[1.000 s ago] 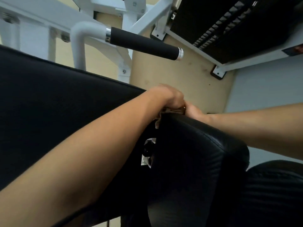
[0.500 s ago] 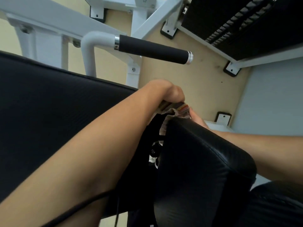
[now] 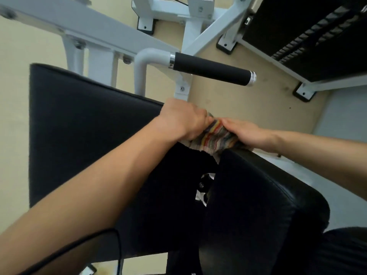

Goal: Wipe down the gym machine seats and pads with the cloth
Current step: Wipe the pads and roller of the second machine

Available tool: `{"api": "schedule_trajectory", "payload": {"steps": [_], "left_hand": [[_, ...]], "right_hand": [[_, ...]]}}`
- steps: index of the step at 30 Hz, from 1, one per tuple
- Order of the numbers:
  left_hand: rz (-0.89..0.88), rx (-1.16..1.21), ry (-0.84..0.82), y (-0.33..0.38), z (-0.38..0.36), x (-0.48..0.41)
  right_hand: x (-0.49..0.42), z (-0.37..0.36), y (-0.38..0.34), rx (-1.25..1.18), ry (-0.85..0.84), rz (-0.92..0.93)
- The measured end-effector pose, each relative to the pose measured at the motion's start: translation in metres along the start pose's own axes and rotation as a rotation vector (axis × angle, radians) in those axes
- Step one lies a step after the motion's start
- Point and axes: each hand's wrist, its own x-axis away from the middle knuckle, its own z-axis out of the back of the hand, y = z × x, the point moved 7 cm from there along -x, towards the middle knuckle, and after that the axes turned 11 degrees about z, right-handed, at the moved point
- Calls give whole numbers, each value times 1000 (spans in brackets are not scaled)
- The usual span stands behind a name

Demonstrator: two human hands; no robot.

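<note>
The striped cloth (image 3: 213, 138) lies bunched on the far top edge of the glossy black pad (image 3: 258, 197). The left hand (image 3: 183, 121) has a closed grip on the cloth's left end, fingers curled into the fabric. The right hand (image 3: 248, 133) lies flat on the cloth's right end, fingers extended, pressing it against the pad. Left of the pad stands a larger matte seat (image 3: 85, 124); beyond the pad, a white frame (image 3: 111, 34) carries a black handle (image 3: 210, 69).
</note>
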Motion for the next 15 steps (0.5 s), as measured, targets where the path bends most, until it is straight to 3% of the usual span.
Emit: {"api": "schedule_trajectory", "payload": {"steps": [4, 9, 15], "left_hand": [[153, 61, 297, -43, 2, 41], [443, 168, 620, -131, -7, 96], [739, 169, 651, -204, -3, 107]], "right_hand": [[-5, -27, -58, 80, -210, 197], [-17, -70, -151, 232, -306, 449], [-47, -107, -222, 466, -262, 576]]}}
